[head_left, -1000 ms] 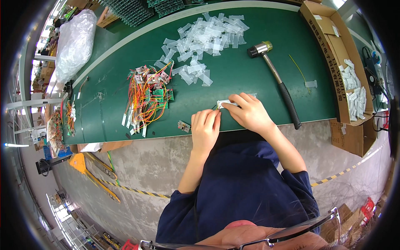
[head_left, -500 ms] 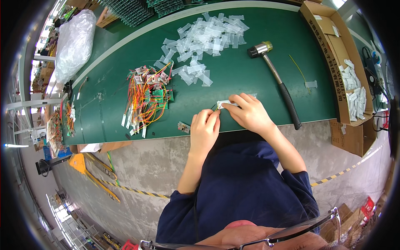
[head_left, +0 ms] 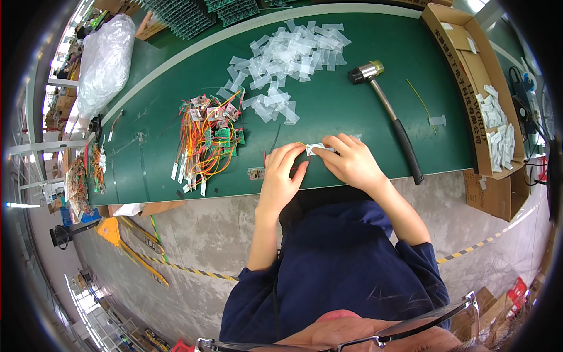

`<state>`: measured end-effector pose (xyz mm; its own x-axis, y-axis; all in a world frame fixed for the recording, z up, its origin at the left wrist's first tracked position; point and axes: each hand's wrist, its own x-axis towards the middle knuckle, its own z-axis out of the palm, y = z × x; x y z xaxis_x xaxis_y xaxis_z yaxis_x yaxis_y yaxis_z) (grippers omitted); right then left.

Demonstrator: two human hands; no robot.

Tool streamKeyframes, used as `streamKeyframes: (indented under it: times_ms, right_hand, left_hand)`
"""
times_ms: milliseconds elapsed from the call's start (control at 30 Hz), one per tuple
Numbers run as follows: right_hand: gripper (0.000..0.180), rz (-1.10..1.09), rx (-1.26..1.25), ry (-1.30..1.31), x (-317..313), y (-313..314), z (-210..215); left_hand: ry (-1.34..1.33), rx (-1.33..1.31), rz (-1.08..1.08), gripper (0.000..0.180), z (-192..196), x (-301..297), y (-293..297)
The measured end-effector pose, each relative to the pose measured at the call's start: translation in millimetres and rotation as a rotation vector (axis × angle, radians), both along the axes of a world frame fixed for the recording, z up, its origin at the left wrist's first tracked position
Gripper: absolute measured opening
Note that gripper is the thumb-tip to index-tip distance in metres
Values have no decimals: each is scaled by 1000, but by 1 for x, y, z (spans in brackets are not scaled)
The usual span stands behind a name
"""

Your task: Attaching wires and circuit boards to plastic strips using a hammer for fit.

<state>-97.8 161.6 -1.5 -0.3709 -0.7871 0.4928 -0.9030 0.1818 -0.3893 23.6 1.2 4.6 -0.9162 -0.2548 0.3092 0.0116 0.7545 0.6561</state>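
Note:
Near the front edge of the green table, my right hand (head_left: 353, 161) presses its fingers around a small white rectangular casing (head_left: 315, 148). Thin wires come out of the casing's left end. The bent fingers of my left hand (head_left: 281, 171) are on those wires, touching that end; the thumb sits lower, and the grip itself is partly hidden. Just left of this hand, a small circuit board (head_left: 255, 173) lies on the table. Farther left is a tangled pile of wired circuit boards (head_left: 220, 132) with red, orange and yellow leads.
Clear plastic sleeves (head_left: 287, 56) lie heaped at the far middle. A mallet (head_left: 384, 97) with a black grip rests to the right, beside a yellow-green wire (head_left: 419, 97). An open cardboard box (head_left: 460, 70) holding white casings (head_left: 501, 144) stands at the right edge.
My left hand has shifted slightly left and up, its thumb now apart from the index finger. The small circuit board beside it has turned and slid a little. My right hand stays almost still.

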Motion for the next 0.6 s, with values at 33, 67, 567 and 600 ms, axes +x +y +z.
streamKeyframes:
  times_ms: [33,67,567,600]
  right_hand:
    - [26,1,-1,-1,0,0,0]
    - [26,1,-3,-1,0,0,0]
    - [27,6,-16,-7,0,0,-1]
    - [28,9,-21,-7,-1,0,0]
  left_hand:
    - [-1,4,-14,35,0,-1,-3]
    - [-2,9,-29,36,-1,-1,-5]
    - [-78,-108,-118,43,4,-9,-15]
    - [-85,-112,-117,44,4,-9,-16]
